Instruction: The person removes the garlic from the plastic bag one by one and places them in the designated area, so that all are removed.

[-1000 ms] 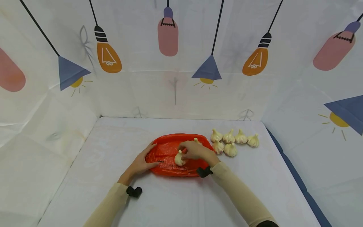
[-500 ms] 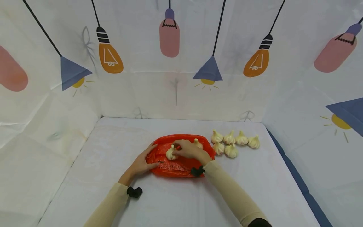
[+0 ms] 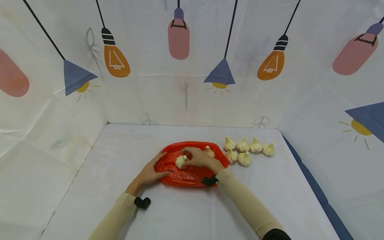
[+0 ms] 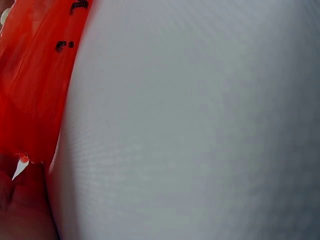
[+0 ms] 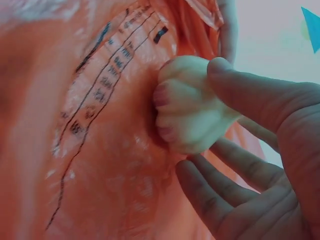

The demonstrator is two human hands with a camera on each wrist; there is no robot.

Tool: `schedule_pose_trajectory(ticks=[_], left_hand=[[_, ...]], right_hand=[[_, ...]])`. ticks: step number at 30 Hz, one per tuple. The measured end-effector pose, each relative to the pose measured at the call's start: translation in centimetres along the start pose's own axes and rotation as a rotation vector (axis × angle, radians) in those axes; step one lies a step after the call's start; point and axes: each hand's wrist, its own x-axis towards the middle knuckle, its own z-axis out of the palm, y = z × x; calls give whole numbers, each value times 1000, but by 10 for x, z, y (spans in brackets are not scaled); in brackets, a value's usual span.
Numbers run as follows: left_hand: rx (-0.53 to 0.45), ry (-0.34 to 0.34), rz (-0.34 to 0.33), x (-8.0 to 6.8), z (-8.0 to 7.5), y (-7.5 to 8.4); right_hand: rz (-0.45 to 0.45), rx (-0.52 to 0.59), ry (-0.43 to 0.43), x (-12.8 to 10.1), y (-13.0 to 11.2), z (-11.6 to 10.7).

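Observation:
A red plastic bag (image 3: pixel 180 180) with black print is spread into a shallow hollow with a raised rim, mid-table. At its left end my left hand (image 3: pixel 149 172) rests, thumb along the near side and fingers over the far rim. My right hand (image 3: pixel 200 158) reaches in from the right and pinches a garlic bulb (image 3: pixel 180 162) low inside the hollow. In the right wrist view, the thumb (image 5: pixel 250 90) presses on this bulb from above, with the fingers below it. Another garlic bulb (image 3: pixel 209 152) stands behind the right hand, partly hidden by it.
Several more garlic bulbs (image 3: pixel 244 159) stand in two rows on the white table (image 3: pixel 168 216), right of the bag. White sheets printed with lamps form a wall (image 3: pixel 144 96) behind and at both sides.
My right hand has moved left and slightly away from me with the garlic bulb, whose stem has tipped from upright. My left hand stays at the bag's left end.

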Motion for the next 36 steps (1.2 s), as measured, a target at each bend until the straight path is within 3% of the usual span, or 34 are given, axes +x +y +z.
schedule_pose_trajectory(ticks=[7,15,36], left_hand=[[-5,0,10,-1,0,2],[-9,1,9,0,0,1],[-6,9,6,0,1,2]], right_hand=[[-26,-3,-3,-5,7,3],[-77,52,67,-5,14,9],[-60,89,123,-6,18,18]])
